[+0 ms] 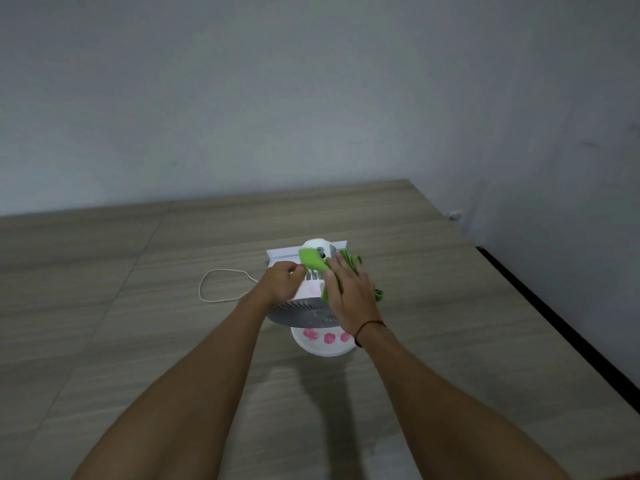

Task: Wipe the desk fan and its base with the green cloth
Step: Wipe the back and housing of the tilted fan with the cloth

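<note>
A white desk fan (304,311) stands on the wooden table, its grille facing me and pink marks on its top. Below it shows its round white base (325,346) with pink spots. The green cloth (311,259) is draped over the top and back of the fan. My left hand (282,282) pinches the cloth's left end at the fan's top edge. My right hand (349,292) lies flat on the cloth and presses it onto the fan's right upper side. Part of the cloth hangs out beyond my right hand.
A white cord (214,285) loops on the table (138,341) left of the fan. A white flat piece (280,254) lies behind the fan. The table's dark right edge (554,327) runs close to a grey wall.
</note>
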{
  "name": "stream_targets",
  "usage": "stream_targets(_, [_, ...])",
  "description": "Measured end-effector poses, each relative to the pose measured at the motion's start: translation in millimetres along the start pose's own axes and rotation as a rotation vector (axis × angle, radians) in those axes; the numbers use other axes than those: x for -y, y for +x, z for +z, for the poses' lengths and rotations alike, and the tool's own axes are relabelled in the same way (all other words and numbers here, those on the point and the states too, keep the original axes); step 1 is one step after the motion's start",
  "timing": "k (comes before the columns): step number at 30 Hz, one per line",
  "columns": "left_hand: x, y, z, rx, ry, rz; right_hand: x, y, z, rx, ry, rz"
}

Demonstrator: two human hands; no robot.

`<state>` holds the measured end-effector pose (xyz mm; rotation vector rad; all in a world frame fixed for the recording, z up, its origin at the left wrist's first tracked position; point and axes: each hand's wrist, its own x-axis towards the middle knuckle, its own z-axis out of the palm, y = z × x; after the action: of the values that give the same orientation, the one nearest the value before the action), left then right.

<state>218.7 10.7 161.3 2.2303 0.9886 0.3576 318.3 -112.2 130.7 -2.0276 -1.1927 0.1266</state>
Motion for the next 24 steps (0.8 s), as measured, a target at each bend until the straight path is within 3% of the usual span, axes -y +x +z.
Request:
stream_targets(2, [-5, -2, 0, -0.071, -0.071, 0.015, -2, 3, -8, -0.059, 0.167, 0.025])
stream_targets(5, [-23, -4, 0, -0.114, -0.136, 0.026, -4, 12, -23, -0.253, 0.472, 0.318])
stream_targets(8, [-42, -4, 4, -0.043, -0.135, -0.028, -13, 21, -31, -0.142, 0.429, 0.582])
stream_targets(11, [-52, -4, 12, 0.049, -0.054, -0.075, -14, 26, -36, -0.085, 0.453, 0.689])
stream_targets(15, [-53, 3, 22, 0.044, 0.131, -0.036, -16, 27, -47, -0.091, 0.456, 0.708])
stream_targets(18, [-62, 3, 19, -0.051, 0.121, 0.028, -13, 29, -57, -0.120, 0.519, 0.586])
stream_targets(24, [-72, 2, 4, -0.314, -0.206, 0.086, 7, 41, -66, -0.128, 0.732, 0.448])
